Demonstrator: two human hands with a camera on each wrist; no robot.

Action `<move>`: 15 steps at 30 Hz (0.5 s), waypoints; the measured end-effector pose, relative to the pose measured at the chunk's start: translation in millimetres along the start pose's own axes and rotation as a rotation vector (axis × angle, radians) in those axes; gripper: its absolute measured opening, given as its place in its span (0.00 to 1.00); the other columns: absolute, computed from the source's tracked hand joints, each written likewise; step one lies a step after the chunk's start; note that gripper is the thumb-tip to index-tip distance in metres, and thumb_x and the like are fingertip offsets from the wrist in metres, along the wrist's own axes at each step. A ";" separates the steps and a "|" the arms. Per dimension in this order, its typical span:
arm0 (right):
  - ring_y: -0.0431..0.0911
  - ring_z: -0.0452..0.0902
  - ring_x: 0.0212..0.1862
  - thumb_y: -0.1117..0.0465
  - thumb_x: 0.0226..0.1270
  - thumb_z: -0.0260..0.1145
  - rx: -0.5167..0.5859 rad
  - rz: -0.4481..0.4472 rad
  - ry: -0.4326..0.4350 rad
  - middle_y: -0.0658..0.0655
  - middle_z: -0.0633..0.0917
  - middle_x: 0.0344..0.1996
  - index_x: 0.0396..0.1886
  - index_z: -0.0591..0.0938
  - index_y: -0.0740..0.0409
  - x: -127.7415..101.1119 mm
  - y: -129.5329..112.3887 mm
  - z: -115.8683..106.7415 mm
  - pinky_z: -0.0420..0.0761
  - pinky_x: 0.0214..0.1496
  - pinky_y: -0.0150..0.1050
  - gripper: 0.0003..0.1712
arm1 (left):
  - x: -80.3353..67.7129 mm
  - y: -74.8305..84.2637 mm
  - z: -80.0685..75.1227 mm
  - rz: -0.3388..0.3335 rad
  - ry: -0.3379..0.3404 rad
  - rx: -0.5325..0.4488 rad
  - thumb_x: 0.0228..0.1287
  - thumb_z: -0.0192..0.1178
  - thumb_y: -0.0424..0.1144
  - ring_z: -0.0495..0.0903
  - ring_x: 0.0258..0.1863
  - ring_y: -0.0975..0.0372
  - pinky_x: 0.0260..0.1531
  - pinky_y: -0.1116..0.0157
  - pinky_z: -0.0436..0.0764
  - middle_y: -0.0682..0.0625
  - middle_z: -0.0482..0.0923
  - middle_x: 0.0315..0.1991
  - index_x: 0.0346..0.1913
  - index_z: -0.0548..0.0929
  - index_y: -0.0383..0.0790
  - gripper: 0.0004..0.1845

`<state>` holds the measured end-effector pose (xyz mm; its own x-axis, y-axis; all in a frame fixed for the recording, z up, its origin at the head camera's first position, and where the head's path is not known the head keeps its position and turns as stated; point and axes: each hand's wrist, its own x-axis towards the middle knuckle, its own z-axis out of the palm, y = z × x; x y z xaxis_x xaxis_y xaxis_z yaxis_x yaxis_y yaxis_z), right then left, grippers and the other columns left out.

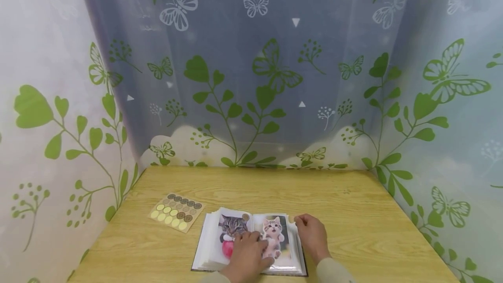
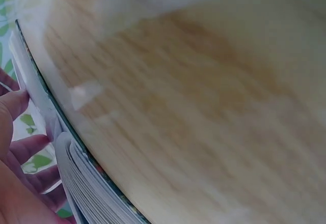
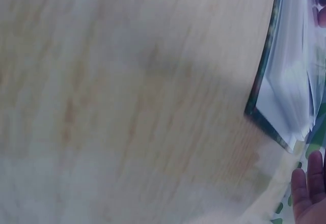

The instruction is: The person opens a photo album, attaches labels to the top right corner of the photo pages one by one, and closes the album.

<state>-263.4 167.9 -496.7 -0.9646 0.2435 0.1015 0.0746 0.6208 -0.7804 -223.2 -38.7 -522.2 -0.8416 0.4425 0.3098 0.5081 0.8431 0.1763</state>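
An open photo album with white sleeved pages and a dark cover edge [image 1: 247, 241] lies on the pale wooden table [image 1: 346, 213] at the 6 o'clock edge of the head view, close to the person. Its 2 showing pages carry 2 cat photographs: a grey tabby with a red ball [image 1: 232, 232] on the left page and a pale kitten sitting up [image 1: 273, 235] on the right page.

The left hand [image 1: 247, 259] rests flat across the album's middle, fingers straight and pointing toward 12 o'clock, pressing on the lower parts of both photographs; it grasps nothing. In the left wrist view its fingers [image 2: 20, 147] lie against the stacked page edges [image 2: 86, 183].

The right hand [image 1: 313, 235] sits at the album's 3 o'clock edge, with its fingertips at the upper right corner of the right page. Whether it pinches that page or only touches it I cannot tell.

At 10 o'clock from the album, just apart from it, lies a tan sheet of round stickers in yellow, grey and brown [image 1: 176, 211], flat on the table.
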 end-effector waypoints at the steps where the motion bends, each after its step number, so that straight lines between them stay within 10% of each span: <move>1: 0.45 0.76 0.34 0.59 0.73 0.60 -0.008 -0.011 0.002 0.53 0.85 0.32 0.40 0.86 0.62 1.1 0.1 0.1 0.77 0.36 0.41 0.13 | -0.5 -0.5 -0.5 0.003 -0.006 0.002 0.57 0.65 0.60 0.76 0.49 0.53 0.49 0.48 0.73 0.49 0.79 0.47 0.47 0.88 0.48 0.23; 15: 0.41 0.73 0.25 0.59 0.70 0.63 -0.299 -0.309 -0.035 0.47 0.82 0.24 0.32 0.85 0.55 27.4 3.6 9.6 0.77 0.30 0.42 0.08 | -3.6 -4.4 1.5 0.021 -0.071 0.011 0.58 0.64 0.63 0.74 0.57 0.47 0.55 0.44 0.73 0.44 0.75 0.59 0.55 0.85 0.49 0.28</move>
<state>-291.9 169.6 -502.7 -0.9608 -0.0098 0.2769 -0.1536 0.8505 -0.5031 -222.7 -43.5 -525.6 -0.8417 0.4806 0.2461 0.5244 0.8363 0.1603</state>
